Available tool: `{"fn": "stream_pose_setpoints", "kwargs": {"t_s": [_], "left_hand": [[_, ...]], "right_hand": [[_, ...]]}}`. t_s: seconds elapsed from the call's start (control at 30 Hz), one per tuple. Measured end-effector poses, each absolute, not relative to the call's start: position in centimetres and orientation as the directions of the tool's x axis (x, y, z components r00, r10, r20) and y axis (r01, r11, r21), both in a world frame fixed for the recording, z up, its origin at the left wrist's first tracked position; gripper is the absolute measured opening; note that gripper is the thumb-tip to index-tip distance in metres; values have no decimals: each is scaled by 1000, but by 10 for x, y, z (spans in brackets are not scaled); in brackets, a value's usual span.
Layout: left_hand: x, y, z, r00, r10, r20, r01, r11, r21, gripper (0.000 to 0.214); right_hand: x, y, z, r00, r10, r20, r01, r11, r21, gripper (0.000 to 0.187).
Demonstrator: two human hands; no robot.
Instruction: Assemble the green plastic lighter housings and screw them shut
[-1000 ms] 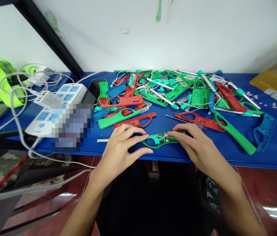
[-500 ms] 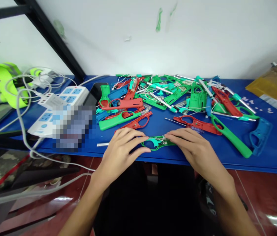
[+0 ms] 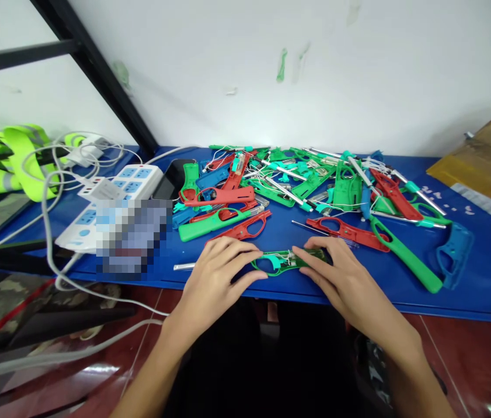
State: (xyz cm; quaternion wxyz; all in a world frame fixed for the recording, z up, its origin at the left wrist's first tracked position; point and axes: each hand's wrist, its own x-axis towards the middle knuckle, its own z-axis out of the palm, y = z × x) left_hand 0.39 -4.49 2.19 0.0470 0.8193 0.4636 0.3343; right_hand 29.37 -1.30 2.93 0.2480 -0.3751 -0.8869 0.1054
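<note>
A green long-reach lighter (image 3: 289,268) lies opened up near the table's front edge, its turquoise trigger (image 3: 276,262) and inner parts exposed. My left hand (image 3: 219,270) grips its nozzle end, and a metal tube (image 3: 183,267) sticks out to the left beyond that hand. At the other end, my right hand (image 3: 336,267) has its fingers closed on the handle, with a fingertip at the white wire beside the trigger. Just behind my hands lie a red lighter shell (image 3: 245,227) and another red shell (image 3: 345,231) with a thin screwdriver shaft (image 3: 308,226) beside it.
Several lighter shells, tubes and wires form a pile (image 3: 289,174) against the wall. On the right are a closed green lighter (image 3: 411,258), a blue shell (image 3: 457,252) and a cardboard box (image 3: 484,162). A power strip (image 3: 136,183) with cables and a blurred phone-like object (image 3: 136,238) occupy the left.
The view has tilted up slightly, so things sit lower in it. My right hand's fingers have shifted a little over the lighter's handle; my left hand keeps its grip.
</note>
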Motion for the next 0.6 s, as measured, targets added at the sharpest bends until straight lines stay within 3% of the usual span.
{"fn": "stream_pose_setpoints", "kwargs": {"t_s": [0.1,0.27,0.47,0.6], "left_hand": [[4,-45,21,342,798,496,731,-557,394,26],[4,-45,20,317,811,493,742,-535,404,24],[5,-46,20,319,802,504,735,-546,403,23],[4,-47,20,328,810,487,744,-539,394,29]], "right_hand": [[293,-13,26,-572,705,419,621,706,-340,39],[294,-16,21,-539,645,541,621,739,-262,23],[299,-27,17,-576,627,523,627,750,-208,50],[301,-31,15,-592,639,490,629,747,-214,58]]}}
